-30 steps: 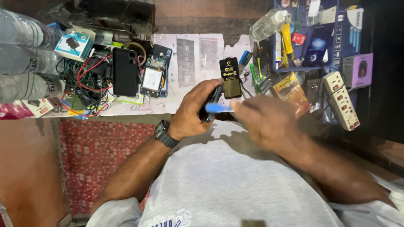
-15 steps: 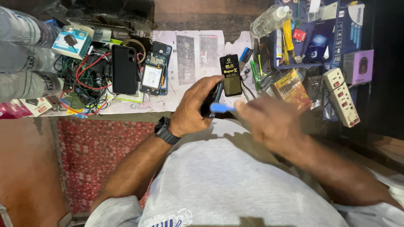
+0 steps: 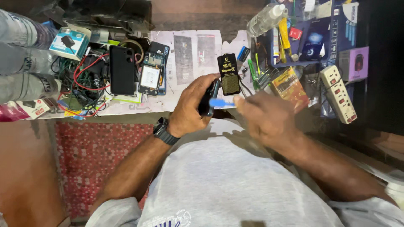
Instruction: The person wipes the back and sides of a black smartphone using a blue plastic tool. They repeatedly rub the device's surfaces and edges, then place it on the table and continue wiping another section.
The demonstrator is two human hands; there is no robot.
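The left hand (image 3: 191,107) grips a dark phone (image 3: 209,97) edge-up near the workbench's (image 3: 126,110) front edge, while the right hand (image 3: 267,117) pinches a blue pry tool (image 3: 221,102) pointing sideways into its rim.

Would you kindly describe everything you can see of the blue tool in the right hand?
The blue tool is a thin, flat, light-blue strip that looks like plastic, perhaps a pry tool. It lies nearly level, and only its left part shows. The right hand pinches its right end, which is blurred. Its left tip meets the edge of the dark phone that the left hand holds on edge above the table's near edge. Whether the tip is wedged into the phone's seam cannot be told.
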